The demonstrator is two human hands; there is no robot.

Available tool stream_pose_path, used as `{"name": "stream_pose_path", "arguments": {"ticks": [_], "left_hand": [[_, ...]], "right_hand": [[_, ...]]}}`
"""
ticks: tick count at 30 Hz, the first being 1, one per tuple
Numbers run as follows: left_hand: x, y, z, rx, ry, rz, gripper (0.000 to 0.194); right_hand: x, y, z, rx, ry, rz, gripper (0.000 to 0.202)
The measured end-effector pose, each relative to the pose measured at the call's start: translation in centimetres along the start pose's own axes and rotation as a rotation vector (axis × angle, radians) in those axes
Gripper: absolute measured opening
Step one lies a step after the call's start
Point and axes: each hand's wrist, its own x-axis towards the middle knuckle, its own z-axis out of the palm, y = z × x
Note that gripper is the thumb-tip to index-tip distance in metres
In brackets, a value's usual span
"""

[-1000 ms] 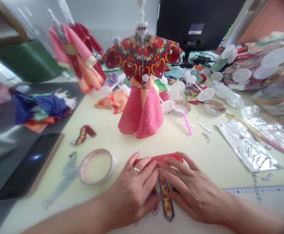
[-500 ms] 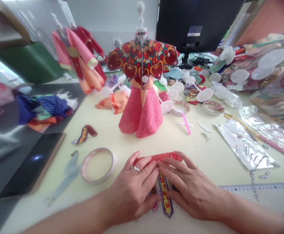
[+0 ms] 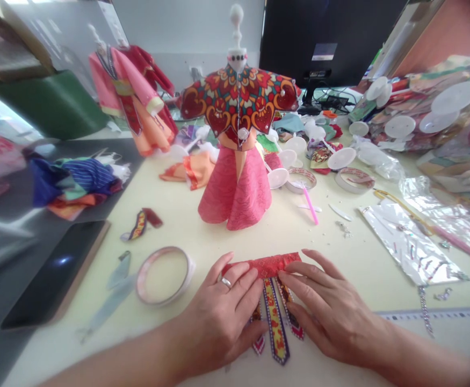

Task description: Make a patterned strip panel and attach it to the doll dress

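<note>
A red patterned fabric band (image 3: 273, 264) lies on the pale table, with several pointed strips hanging from it; the middle strip (image 3: 275, 322) is yellow and red with a dark edge. My left hand (image 3: 222, 312), a ring on one finger, lies flat over the band's left part with fingers spread. At the right end, my right hand (image 3: 331, 312) rests with its fingers apart, fingertips touching the band and the right strip. Behind them stands a small dress form in a patterned red cape (image 3: 238, 102) and pink skirt (image 3: 237, 188).
A tape roll (image 3: 164, 276), grey snips (image 3: 111, 301) and a phone (image 3: 57, 274) lie to the left. On the right are a silvery packet (image 3: 412, 244), a ruler (image 3: 440, 315) and a pink pen (image 3: 310, 206). A monitor (image 3: 327, 32) stands behind.
My right hand has slid to the right along the band, uncovering more of the red fabric and the right strip. My left hand has stayed nearly in place.
</note>
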Motion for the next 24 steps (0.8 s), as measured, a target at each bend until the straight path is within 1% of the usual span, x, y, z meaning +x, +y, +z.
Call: {"name": "stream_pose_path", "arguments": {"ticks": [4,6,10,13,17,20,24], "left_hand": [[0.51,-0.07,-0.63,0.009,0.051,0.015,0.036],[0.64,-0.09,-0.74,0.013,0.063,0.012,0.034],[0.58,-0.1,-0.52,0.017,0.04,-0.005,0.035],[0.44,-0.1,-0.39,0.016,0.039,-0.005,0.035],[0.25,0.06,-0.27,0.02,0.012,-0.015,0.037],[0.06,0.11,-0.1,0.008,-0.006,-0.026,0.041],[-0.02,-0.07,-0.12,0.018,-0.04,-0.016,0.045]], "right_hand": [[0.16,0.03,-0.04,0.018,0.005,-0.002,0.032],[0.35,0.01,-0.07,0.022,-0.019,0.01,0.033],[0.65,-0.12,-0.05,0.015,-0.056,0.041,0.03],[0.62,-0.2,0.06,0.002,-0.055,0.038,0.029],[0.4,-0.23,0.22,-0.025,-0.1,0.035,0.031],[0.28,0.05,0.29,-0.086,-0.104,-0.016,0.034],[0.33,0.75,0.63,-0.147,-0.046,-0.171,0.034]]}}
